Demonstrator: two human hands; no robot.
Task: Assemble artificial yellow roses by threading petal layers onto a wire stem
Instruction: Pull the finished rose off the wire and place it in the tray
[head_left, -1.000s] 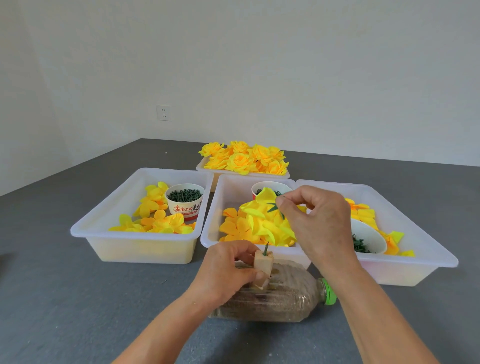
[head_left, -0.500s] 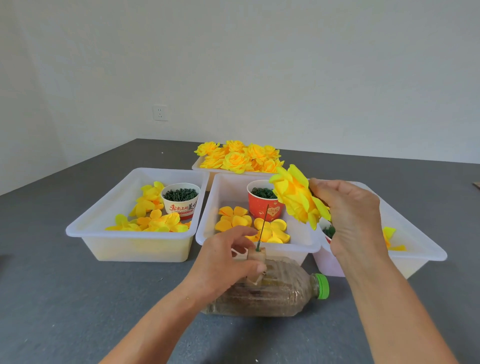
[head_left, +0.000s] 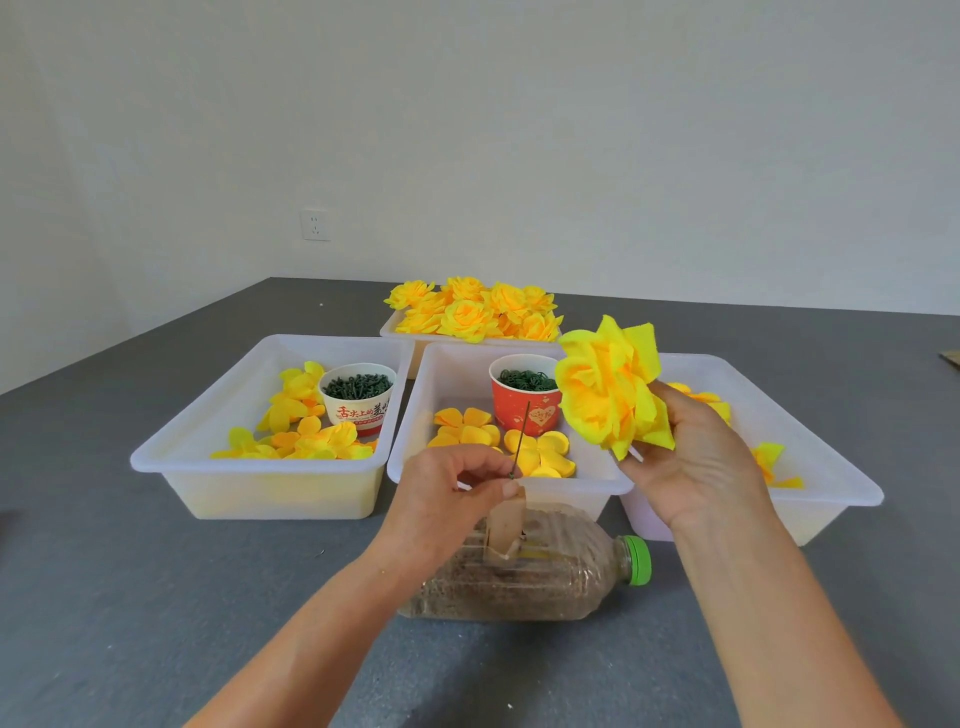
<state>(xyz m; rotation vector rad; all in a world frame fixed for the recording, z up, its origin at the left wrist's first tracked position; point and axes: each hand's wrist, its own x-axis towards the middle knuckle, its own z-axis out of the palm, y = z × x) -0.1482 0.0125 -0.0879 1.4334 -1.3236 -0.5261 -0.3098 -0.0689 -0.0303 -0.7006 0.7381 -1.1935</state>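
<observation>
Yellow rose in the right hand, wire stem pinched in the left

Head view: the right hand (head_left: 696, 467) grips an assembled yellow rose (head_left: 610, 389) from below, fingers curled round its base, lifted above the middle white tray (head_left: 410, 457) and right tray (head_left: 852, 478). The left hand (head_left: 447, 499) pinches the foot of a thin wire stem (head_left: 521, 439) that stands nearly upright on a small wooden block (head_left: 506, 530) fixed to a plastic bottle (head_left: 545, 577) lying on its side (green cap to the right) on the grey tabletop (head_left: 130, 597). Loose petal layers (head_left: 462, 426) and a red cup (head_left: 524, 400) sit in the middle tray; finished roses (head_left: 467, 312) fill the far tray.
</observation>
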